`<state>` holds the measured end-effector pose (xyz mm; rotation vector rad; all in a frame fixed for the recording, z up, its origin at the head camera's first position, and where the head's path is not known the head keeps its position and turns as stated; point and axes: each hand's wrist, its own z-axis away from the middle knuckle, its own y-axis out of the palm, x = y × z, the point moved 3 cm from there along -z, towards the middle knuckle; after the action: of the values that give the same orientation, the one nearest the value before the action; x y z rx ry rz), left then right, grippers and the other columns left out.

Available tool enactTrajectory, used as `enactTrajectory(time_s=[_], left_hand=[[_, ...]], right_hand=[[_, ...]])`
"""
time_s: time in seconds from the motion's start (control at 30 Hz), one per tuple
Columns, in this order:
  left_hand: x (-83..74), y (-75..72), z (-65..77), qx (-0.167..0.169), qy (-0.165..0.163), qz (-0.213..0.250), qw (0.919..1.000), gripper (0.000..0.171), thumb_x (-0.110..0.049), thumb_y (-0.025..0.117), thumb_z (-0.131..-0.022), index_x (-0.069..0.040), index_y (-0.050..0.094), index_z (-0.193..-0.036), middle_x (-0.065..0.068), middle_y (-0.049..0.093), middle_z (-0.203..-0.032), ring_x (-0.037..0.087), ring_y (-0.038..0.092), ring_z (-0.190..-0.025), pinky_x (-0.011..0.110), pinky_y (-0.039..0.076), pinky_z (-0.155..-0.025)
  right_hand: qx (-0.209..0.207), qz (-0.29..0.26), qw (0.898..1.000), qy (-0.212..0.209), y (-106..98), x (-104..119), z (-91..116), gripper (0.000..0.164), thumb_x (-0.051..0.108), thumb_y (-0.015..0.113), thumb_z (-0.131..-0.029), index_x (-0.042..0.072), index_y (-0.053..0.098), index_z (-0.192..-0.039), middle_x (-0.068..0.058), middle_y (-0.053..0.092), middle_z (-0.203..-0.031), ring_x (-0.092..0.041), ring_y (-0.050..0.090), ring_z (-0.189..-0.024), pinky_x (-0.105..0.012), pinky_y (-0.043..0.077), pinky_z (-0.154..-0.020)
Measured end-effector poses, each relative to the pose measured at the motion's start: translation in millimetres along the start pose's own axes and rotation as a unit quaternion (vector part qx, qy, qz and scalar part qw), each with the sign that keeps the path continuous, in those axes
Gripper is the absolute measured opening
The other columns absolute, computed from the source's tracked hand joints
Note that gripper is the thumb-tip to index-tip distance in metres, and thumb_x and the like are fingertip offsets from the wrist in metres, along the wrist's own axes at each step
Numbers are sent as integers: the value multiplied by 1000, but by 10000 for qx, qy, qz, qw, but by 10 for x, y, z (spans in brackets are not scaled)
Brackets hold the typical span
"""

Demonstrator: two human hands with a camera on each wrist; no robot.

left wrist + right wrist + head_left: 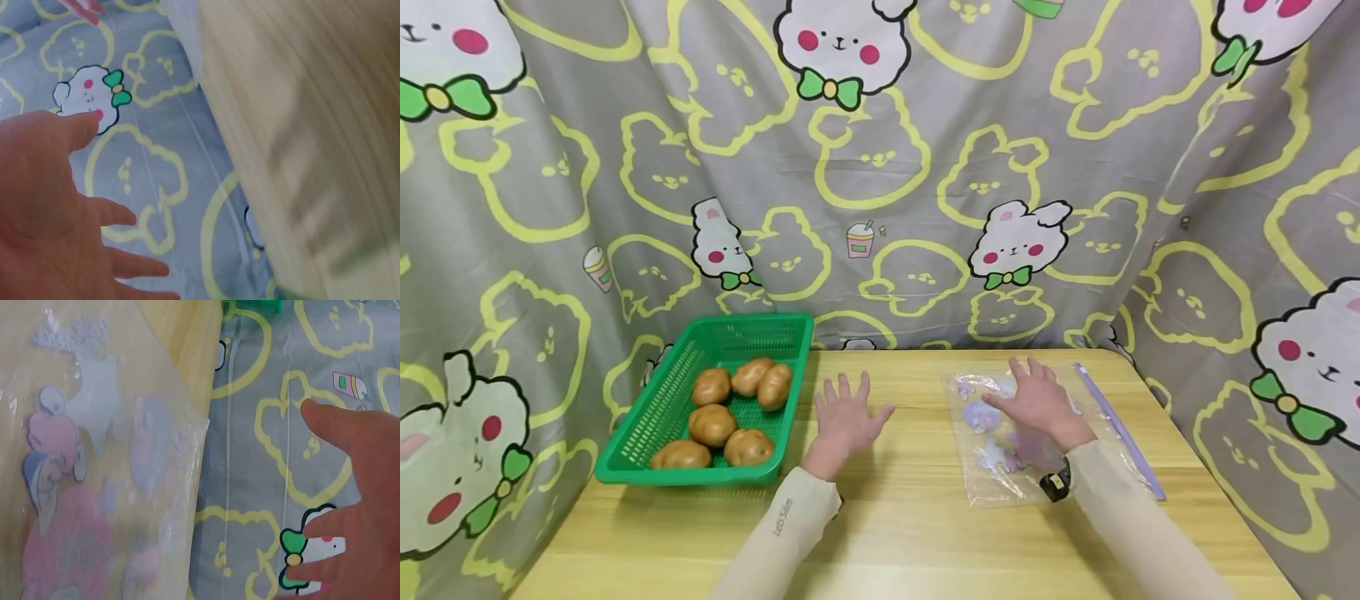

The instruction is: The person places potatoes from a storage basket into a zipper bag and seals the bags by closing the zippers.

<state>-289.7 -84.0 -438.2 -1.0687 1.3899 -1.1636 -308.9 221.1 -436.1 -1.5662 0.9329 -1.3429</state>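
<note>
Green basket [688, 477], far left, could tip and spill if the left hand [846, 419], fingers spread nearby, bumps it, while clear bag [998, 457] at right could slide or crease if the right hand [1039, 402], spread above, brushes it; basket perforated, bag flat, cartoon-printed, purple-edged, potatoes [712, 427] smooth brown.

i count six potatoes [712, 426], one green basket [688, 477], one printed plastic bag [991, 437], one table [910, 533], one left hand [847, 418] and one right hand [1041, 406] (that makes two).
</note>
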Motion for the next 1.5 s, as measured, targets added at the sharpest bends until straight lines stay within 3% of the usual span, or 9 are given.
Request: enactTrajectory(time_s=[0.07, 0.23, 0.4, 0.67, 0.9, 1.2, 1.37, 1.5], left_hand=[[-34, 23, -13, -3, 167, 196, 9997, 77, -65, 35, -92, -16, 27, -150, 28, 28, -146, 47, 25, -133, 59, 22, -104], [-151, 109, -26, 27, 523, 545, 9971, 73, -57, 44, -93, -11, 30, -149, 27, 37, -140, 44, 36, -126, 56, 31, -100], [-310, 201, -50, 142, 769, 1014, 9918, 69, -47, 48, -94, -5, 33, -146, 24, 42, -138, 42, 40, -125, 52, 34, -100], [-638, 342, -84, 545, 1186, 1561, 9791, 60, -37, 52, -95, -3, 37, -143, 19, 46, -137, 36, 44, -124, 48, 37, -100], [-871, 471, -88, 658, 1567, 1993, 9651, 54, -30, 56, -93, -4, 43, -139, 15, 55, -129, 31, 52, -117, 43, 42, -96], [-999, 607, -60, 885, 1467, 2637, 9493, 52, -25, 60, -91, -4, 46, -136, 16, 57, -124, 27, 56, -111, 39, 47, -89], [-1020, 690, -68, 874, 1390, 2703, 9487, 54, -25, 63, -88, -5, 46, -136, 14, 60, -117, 25, 58, -104, 38, 47, -89], [-1007, 751, -71, 904, 1276, 2729, 9492, 54, -25, 64, -88, -7, 46, -136, 14, 59, -121, 26, 56, -110, 40, 46, -92]], right_hand=[[-87, -192, 9997, -106, -25, -46, -2, 97, 64, 53, -85, -6, 24, -146, -37, 22, -142, -57, 23, -126, -67, 30, -93], [-90, -701, 9972, -243, -117, -213, 25, 87, 51, 57, -89, -9, 25, -144, -37, 29, -140, -54, 28, -126, -64, 26, -99], [-76, -1038, 9942, -285, -254, -405, 79, 77, 41, 57, -93, -12, 29, -141, -36, 37, -136, -52, 39, -119, -61, 35, -94], [77, -1397, 9901, -86, -331, -797, 175, 76, 40, 57, -94, -13, 30, -140, -36, 39, -134, -51, 43, -115, -57, 41, -90], [38, -1395, 9902, -87, -345, -1084, 279, 66, 31, 59, -93, -17, 37, -134, -39, 43, -127, -51, 48, -109, -55, 44, -85], [174, -1341, 9908, -117, -306, -1333, 390, 62, 29, 60, -93, -16, 42, -131, -39, 44, -126, -49, 51, -106, -50, 48, -80], [201, -1398, 9900, -48, -277, -1408, 445, 60, 23, 62, -92, -16, 41, -132, -37, 45, -127, -49, 50, -107, -47, 50, -77], [187, -1368, 9904, -55, -246, -1457, 468, 58, 20, 64, -91, -17, 42, -130, -37, 47, -125, -51, 50, -107, -48, 49, -77]])
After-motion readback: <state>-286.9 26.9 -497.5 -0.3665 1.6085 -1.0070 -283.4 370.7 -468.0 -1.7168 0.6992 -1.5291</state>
